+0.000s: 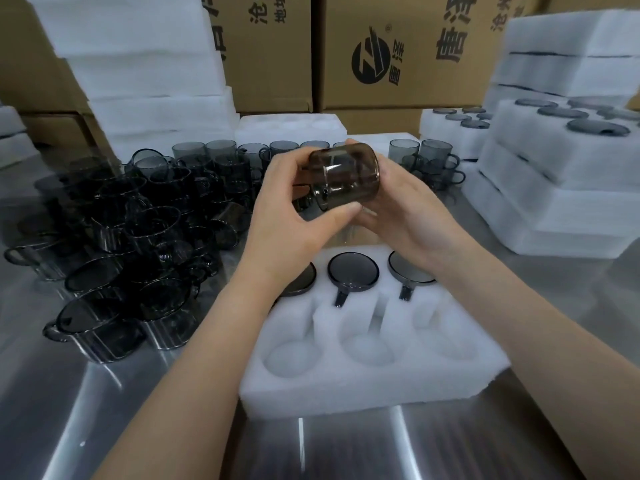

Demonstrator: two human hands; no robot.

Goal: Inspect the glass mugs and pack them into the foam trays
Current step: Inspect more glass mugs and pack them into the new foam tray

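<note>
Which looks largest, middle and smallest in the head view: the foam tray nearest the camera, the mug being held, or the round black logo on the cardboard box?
1. foam tray, largest by far.
2. held mug.
3. round logo, smallest; it sits farther back, so its true size is unsure.

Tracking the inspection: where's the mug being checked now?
Head view, centre: the smoked glass mug is held between the left hand and right hand, above the far row of the foam tray.
</note>
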